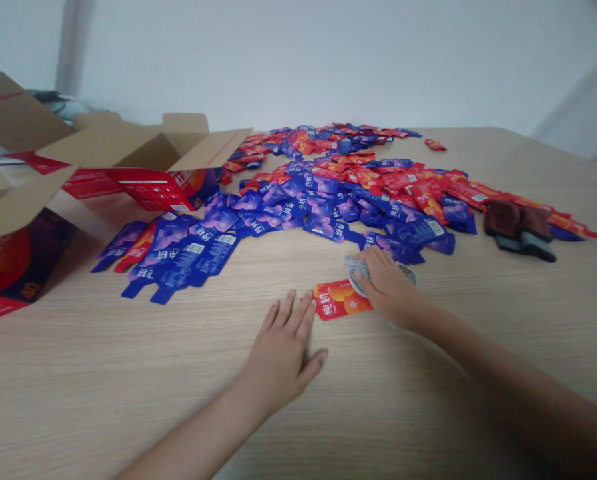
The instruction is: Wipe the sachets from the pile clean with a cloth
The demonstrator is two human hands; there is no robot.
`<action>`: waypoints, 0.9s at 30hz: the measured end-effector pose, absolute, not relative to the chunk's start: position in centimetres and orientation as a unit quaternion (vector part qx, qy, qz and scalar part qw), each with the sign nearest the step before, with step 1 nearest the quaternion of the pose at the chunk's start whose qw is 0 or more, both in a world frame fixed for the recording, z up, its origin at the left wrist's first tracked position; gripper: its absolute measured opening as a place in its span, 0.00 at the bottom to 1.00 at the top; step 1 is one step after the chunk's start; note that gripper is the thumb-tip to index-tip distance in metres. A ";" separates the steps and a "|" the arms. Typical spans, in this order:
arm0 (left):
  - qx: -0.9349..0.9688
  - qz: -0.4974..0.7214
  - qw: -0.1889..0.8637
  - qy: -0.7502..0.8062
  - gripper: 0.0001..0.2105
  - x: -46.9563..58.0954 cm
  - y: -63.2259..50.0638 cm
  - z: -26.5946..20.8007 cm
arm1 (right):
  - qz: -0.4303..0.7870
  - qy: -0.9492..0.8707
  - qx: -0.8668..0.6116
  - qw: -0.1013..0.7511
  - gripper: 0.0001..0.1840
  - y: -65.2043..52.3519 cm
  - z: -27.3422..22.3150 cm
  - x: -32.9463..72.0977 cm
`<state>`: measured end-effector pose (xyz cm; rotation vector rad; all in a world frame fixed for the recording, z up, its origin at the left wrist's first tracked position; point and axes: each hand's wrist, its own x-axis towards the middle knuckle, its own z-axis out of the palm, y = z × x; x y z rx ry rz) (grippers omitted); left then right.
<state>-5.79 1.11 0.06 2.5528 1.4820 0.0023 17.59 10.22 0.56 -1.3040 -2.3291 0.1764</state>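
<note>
A red pouch (335, 301) with orange fruit printed on it lies flat on the table between my hands. My left hand (284, 353) rests palm down with fingers stretched out, its fingertips touching the pouch's left end. Bunched under the fingers of my right hand (385, 283) is a grey cloth (357, 275), pressed against the right part of the pouch. That end of the pouch is covered by the hand and cloth. Just beyond lie blue-purple pouches (323, 227), heaped loosely.
Open cardboard boxes (153, 190) stand at the left. A row of flat blue pouches (178, 257) lies in front of them. Red pouches (398, 180) and blue ones spread across the far side. A dark brown and grey fabric item (518, 227) sits at the right.
</note>
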 end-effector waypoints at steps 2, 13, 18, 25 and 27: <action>0.861 0.003 0.096 0.499 0.34 -5.8 1.1 0.0 | 0.070 -0.859 -0.442 0.248 0.12 9.5 0.7 15.3; 0.857 0.009 0.111 0.504 0.35 -5.8 1.1 0.3 | 0.028 -0.886 -0.445 0.131 0.16 8.1 -1.6 15.8; 0.853 -0.007 0.116 0.508 0.35 -5.6 1.1 0.6 | 0.059 -0.861 -0.489 0.127 0.15 10.1 -1.6 19.4; 0.858 0.007 0.106 0.503 0.34 -5.7 1.1 0.4 | 0.064 -0.885 -0.420 0.192 0.18 8.6 0.2 14.4; 0.858 0.008 0.104 0.503 0.34 -5.8 1.1 0.1 | 0.063 -0.902 -0.391 0.172 0.17 7.8 -0.1 13.0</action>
